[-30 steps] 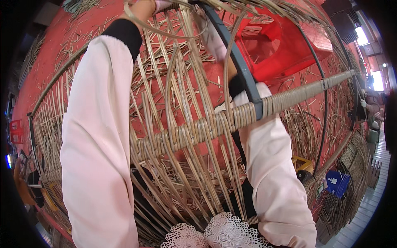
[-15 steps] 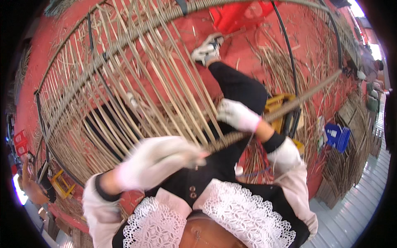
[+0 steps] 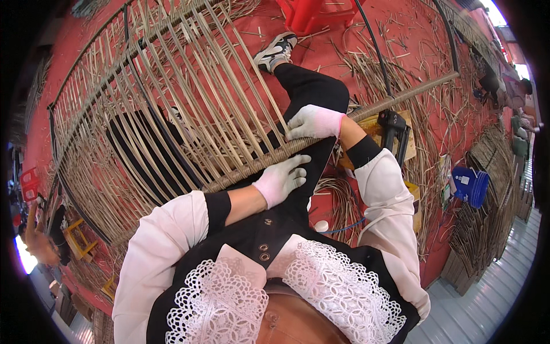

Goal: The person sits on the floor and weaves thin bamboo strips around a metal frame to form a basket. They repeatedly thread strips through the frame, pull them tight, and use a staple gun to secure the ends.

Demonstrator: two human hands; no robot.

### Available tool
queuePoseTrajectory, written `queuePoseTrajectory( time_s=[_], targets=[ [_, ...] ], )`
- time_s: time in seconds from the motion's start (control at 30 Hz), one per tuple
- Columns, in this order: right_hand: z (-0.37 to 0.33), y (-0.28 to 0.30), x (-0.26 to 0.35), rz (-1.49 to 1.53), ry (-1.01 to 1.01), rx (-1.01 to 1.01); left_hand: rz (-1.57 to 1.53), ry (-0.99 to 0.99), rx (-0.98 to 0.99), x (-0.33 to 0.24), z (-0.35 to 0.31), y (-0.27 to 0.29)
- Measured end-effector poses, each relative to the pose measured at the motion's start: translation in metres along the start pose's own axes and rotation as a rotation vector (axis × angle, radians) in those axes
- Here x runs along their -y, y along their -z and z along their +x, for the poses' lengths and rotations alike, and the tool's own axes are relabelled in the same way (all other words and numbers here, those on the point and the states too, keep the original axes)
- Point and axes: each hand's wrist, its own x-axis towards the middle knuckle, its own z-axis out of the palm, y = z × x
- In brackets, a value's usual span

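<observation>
Across my lap lies a curved frame with a rail wrapped in tan cane [image 3: 252, 166]. Many long flat cane strips [image 3: 215, 86] run from this rail to the far rail. My right hand [image 3: 315, 122], in a white glove, rests over the near rail. Its fingers are closed at the lower end of the rightmost strip [image 3: 266, 94]; the fingertips are partly hidden. On the near side of the rail, my left hand [image 3: 282, 180], gloved too, is held with fingers stretched and slightly apart. I see nothing in it.
Loose cane strips [image 3: 366, 74] litter the red floor. A black gun-shaped tool [image 3: 394, 129] sits on a yellow stool [image 3: 372, 129] to the right. Also there are a blue container [image 3: 470, 186] and stacked strips [image 3: 481, 212]. A red plastic stool [image 3: 315, 17] stands ahead.
My left hand has moved right and down from above the strips to beside the rail. The right hand stays at the rightmost strip's end. The view has shifted slightly.
</observation>
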Motion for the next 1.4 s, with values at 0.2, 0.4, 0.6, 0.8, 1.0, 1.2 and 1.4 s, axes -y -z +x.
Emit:
queuePoseTrajectory(
  time_s=[0.2,0.4,0.6,0.8,1.0,1.2,1.4],
  targets=[
    [-0.005,0.000,-0.006,-0.055,0.070,-0.047,0.227,-0.047,-0.255,0.002,0.016,-0.011],
    [0.000,-0.007,-0.011,-0.012,0.143,-0.095,0.103,0.028,-0.219,0.001,0.021,0.000],
    [0.004,-0.009,-0.009,-0.026,0.073,-0.074,0.058,0.072,-0.170,-0.007,0.008,-0.012],
    [-0.024,-0.004,0.006,0.469,0.178,-0.282,-0.089,0.200,0.061,-0.080,-0.049,-0.053],
    [-0.025,-0.007,-0.001,0.604,0.047,-0.038,0.897,-0.268,0.052,-0.189,-0.053,-0.081],
    [0.006,0.012,0.016,0.183,0.021,-0.157,1.986,-1.580,-0.850,-0.348,-0.032,-0.075],
    [0.110,0.156,0.069,0.182,0.245,-0.389,1.928,-1.341,-1.007,-0.372,-0.003,-0.037]
  ],
)
